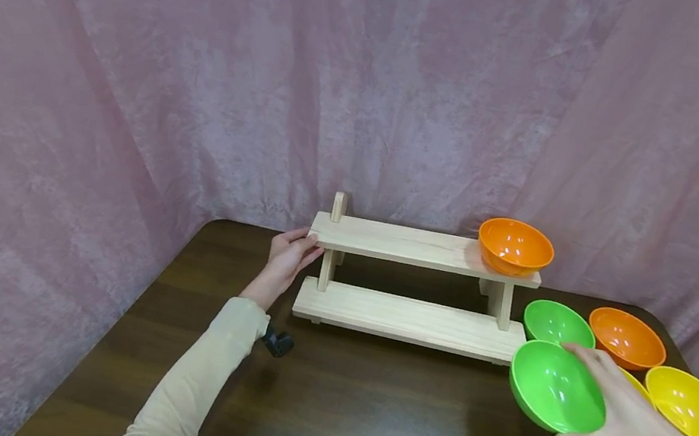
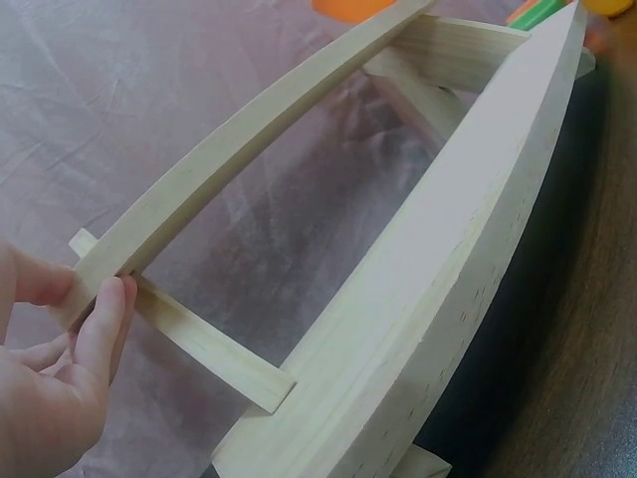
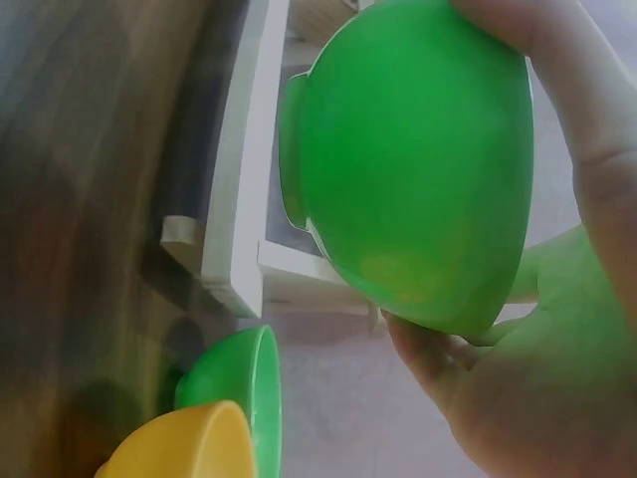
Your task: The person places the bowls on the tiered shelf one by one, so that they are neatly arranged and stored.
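A green bowl (image 1: 555,387) is held up by its rim in my right hand (image 1: 618,417), thumb on the near side and fingers on the far side. In the right wrist view the bowl's (image 3: 418,169) rounded outside and foot ring face the camera, beside the shelf. My left hand (image 1: 289,258) pinches the left end of the upper board of a two-tier wooden shelf (image 1: 405,318), thumb above and fingers below. On that board's right end sits an orange bowl (image 1: 514,247). The lower board carries nothing.
Right of the shelf stand another green bowl (image 1: 557,322), an orange bowl (image 1: 626,338) and several yellow bowls (image 1: 693,407), partly behind my right hand and forearm. A pink curtain (image 1: 412,90) hangs behind the dark wooden table (image 1: 358,412).
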A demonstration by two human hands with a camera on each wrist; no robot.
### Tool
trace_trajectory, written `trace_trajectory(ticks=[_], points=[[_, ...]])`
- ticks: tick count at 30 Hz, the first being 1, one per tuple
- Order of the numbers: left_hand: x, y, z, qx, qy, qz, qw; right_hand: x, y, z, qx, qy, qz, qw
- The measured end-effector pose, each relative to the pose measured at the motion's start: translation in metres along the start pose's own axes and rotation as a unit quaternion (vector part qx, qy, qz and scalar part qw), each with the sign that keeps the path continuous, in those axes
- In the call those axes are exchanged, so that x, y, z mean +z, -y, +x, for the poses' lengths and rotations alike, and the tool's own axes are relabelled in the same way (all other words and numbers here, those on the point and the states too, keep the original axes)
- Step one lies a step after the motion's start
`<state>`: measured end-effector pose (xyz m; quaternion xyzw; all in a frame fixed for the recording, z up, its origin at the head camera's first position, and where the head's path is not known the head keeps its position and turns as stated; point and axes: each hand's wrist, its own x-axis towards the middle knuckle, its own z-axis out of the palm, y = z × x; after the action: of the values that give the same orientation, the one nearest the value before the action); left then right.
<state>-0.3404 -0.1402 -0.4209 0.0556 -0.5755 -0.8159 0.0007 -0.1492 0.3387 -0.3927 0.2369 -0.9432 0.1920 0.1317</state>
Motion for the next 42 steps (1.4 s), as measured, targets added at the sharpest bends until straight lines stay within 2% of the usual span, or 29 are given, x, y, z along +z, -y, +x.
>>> trace_trajectory(ticks=[10, 21, 42], points=[[0.002, -0.001, -0.002, -0.004, -0.006, -0.008, 0.9999, 0.0, 0.008, 0.022, -0.011, 0.022, -0.011, 0.9996], [0.001, 0.001, -0.001, -0.006, -0.007, -0.004, 1.0, 0.002, 0.017, 0.04, -0.008, 0.041, 0.021, 0.9989], [0.0, -0.003, 0.001, -0.008, -0.004, 0.01, 0.9999, 0.004, 0.04, 0.079, -0.017, -0.004, 0.018, 0.9997]])
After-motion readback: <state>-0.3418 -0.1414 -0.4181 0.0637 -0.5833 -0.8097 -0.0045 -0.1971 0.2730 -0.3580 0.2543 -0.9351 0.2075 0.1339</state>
